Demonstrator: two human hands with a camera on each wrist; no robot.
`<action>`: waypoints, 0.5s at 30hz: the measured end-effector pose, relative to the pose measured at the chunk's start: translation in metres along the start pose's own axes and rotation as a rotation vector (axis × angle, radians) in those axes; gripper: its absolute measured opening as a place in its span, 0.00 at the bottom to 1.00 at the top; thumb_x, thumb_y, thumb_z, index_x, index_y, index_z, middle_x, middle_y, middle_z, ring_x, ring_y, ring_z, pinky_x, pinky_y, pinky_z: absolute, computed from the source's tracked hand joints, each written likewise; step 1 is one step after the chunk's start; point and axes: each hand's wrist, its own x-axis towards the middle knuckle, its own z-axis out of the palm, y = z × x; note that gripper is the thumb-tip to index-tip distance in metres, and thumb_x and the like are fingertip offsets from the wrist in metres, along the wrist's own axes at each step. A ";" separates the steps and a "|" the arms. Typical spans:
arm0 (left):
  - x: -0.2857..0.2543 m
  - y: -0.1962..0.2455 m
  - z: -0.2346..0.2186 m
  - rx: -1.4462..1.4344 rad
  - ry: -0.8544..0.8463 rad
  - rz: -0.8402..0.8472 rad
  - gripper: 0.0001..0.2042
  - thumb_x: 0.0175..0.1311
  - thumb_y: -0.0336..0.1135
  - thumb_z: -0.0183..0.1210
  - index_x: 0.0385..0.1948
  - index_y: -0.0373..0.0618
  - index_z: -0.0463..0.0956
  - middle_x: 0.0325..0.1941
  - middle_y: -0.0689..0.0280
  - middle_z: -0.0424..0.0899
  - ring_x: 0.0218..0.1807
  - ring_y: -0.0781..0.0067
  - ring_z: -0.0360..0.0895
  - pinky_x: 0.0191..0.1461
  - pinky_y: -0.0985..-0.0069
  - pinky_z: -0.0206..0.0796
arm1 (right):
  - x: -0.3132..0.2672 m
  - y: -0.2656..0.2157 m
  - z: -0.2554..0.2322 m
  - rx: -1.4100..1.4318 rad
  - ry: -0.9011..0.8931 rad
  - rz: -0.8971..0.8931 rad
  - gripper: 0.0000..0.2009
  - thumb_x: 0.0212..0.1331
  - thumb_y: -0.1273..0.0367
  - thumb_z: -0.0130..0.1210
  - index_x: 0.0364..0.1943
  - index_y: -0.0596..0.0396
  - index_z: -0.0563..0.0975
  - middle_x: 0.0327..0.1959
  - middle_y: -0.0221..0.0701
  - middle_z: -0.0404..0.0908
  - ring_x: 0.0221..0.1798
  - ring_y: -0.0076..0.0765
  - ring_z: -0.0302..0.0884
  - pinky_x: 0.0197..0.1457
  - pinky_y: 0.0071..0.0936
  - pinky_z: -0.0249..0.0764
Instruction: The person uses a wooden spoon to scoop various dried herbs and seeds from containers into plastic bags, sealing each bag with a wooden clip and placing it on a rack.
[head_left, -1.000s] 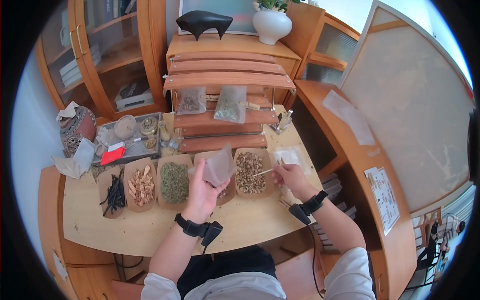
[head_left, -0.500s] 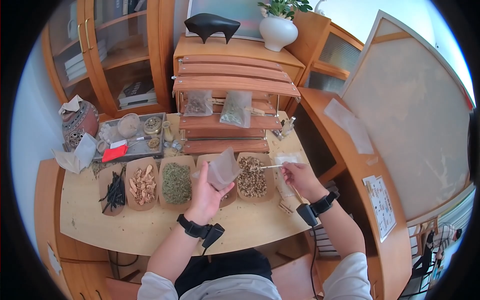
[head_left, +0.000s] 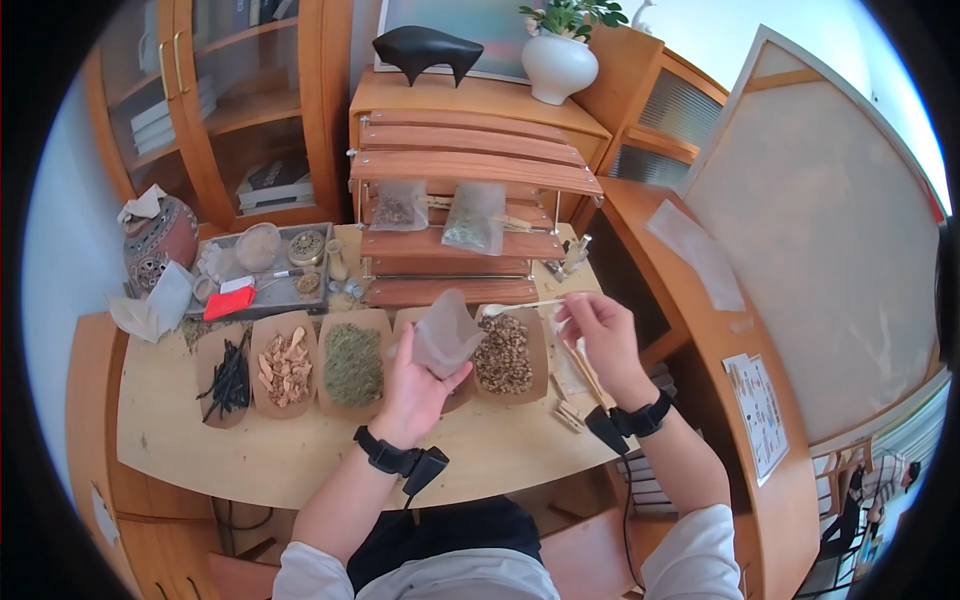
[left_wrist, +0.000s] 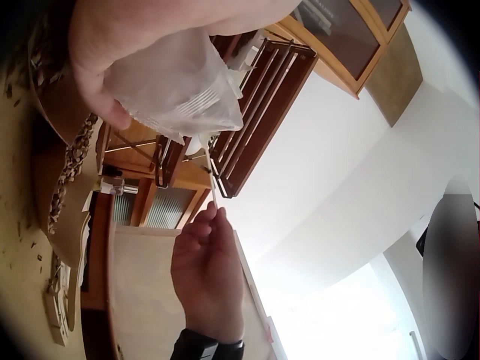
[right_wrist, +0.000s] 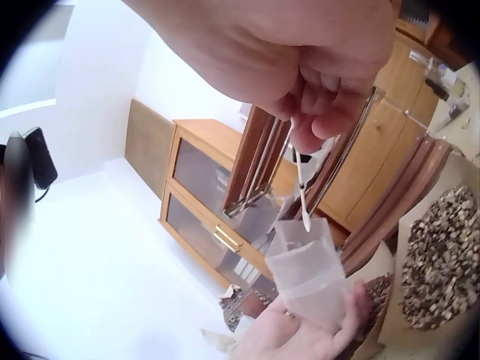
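My left hand holds a small translucent sachet bag upright between thumb and fingers, over the row of paper trays. My right hand pinches the end of a thin white spoon. The spoon's small tip is right at the bag's mouth, as the right wrist view shows. In the left wrist view the bag looks thin and creased. Below and to the right stands a paper tray of chopped brown herb pieces. Another tray lies mostly hidden behind the left hand.
Further left are trays of green dried herb, pale chips and dark strips. A wooden rack behind carries two filled sachets. Clothespins lie at right. A grey tray with small tools stands back left.
The right hand has risen and turned, bringing the spoon from the brown herb pieces up to the bag's mouth. The left hand and bag have barely moved.
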 end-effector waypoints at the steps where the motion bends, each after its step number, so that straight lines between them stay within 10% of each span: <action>1: 0.000 0.000 0.000 -0.010 0.006 0.011 0.28 0.74 0.59 0.44 0.66 0.49 0.61 0.67 0.62 0.68 0.66 0.64 0.67 0.66 0.58 0.64 | 0.006 0.008 -0.009 -0.045 0.010 0.000 0.14 0.72 0.65 0.51 0.40 0.63 0.81 0.31 0.28 0.82 0.29 0.18 0.77 0.31 0.16 0.70; 15: 0.002 -0.003 -0.004 0.060 0.075 0.057 0.30 0.71 0.64 0.44 0.64 0.50 0.63 0.65 0.62 0.70 0.64 0.65 0.67 0.62 0.58 0.65 | 0.015 0.086 -0.039 -0.363 -0.139 0.002 0.12 0.70 0.68 0.52 0.41 0.66 0.81 0.28 0.28 0.83 0.30 0.19 0.76 0.36 0.19 0.73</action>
